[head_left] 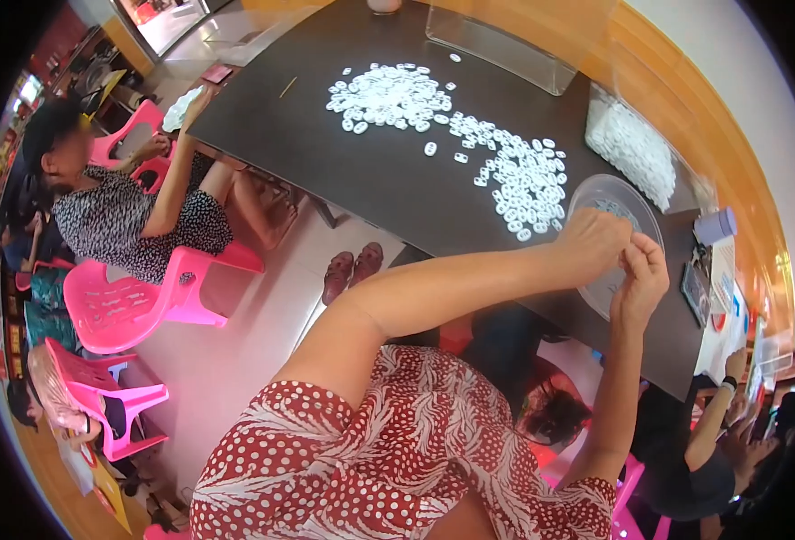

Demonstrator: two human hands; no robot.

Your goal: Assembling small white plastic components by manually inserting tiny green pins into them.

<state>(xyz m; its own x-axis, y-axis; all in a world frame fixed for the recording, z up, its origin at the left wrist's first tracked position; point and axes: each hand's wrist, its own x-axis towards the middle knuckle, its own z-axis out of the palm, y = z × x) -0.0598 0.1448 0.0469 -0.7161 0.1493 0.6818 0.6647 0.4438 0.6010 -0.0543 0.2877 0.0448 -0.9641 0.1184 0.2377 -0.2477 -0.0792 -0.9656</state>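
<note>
My left hand (592, 241) and my right hand (640, 281) meet at the table's right part, over a round translucent plastic dish (595, 192). Both are closed, with their fingertips pinched close together. What they hold is too small or hidden to make out. Small greyish bits (615, 214) lie in the dish, partly covered by my hands. Beside the dish spreads a pile of small white oval pieces (528, 184), each with dark hole-like marks. Farther left is a second pile of the same pieces (388, 94), and a few lie loose between.
A clear bag of white pieces (631, 148) lies behind the dish. Right of it are a purple cylindrical container (715, 226) and a phone (696, 293). A thin stick (287, 87) rests on the dark table (262, 112). Another person (136, 207) sits at left, near pink chairs (114, 306).
</note>
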